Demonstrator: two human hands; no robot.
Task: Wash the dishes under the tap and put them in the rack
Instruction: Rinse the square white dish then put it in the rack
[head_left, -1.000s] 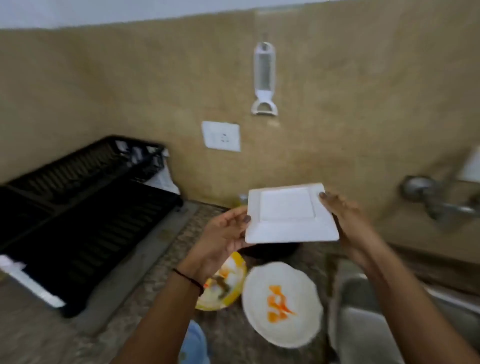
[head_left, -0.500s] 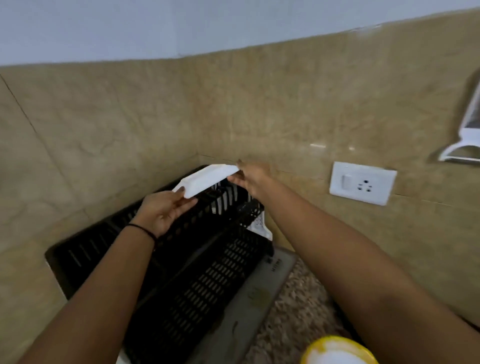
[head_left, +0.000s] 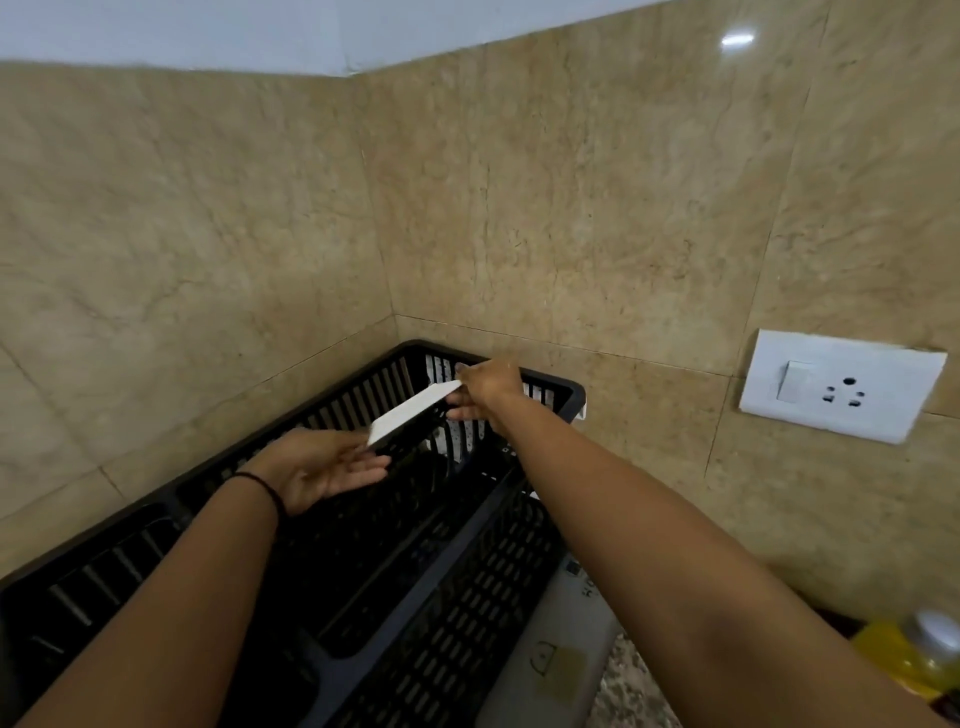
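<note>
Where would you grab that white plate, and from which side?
At its end edges, one from each side. The white plate tilts on edge above the rack, thin and flat, so thumb and fingers can pinch across the rim. The right hand pinches the far end; the left hand steadies the near end with straight fingers.

- The white square plate, held flat over the counter a second ago, has been carried to the black rack and turned edge-on.
- It has been lowered into the rack's far end.
- The left hand has been loosened, with its fingers now straightened at the plate's near corner.
</note>
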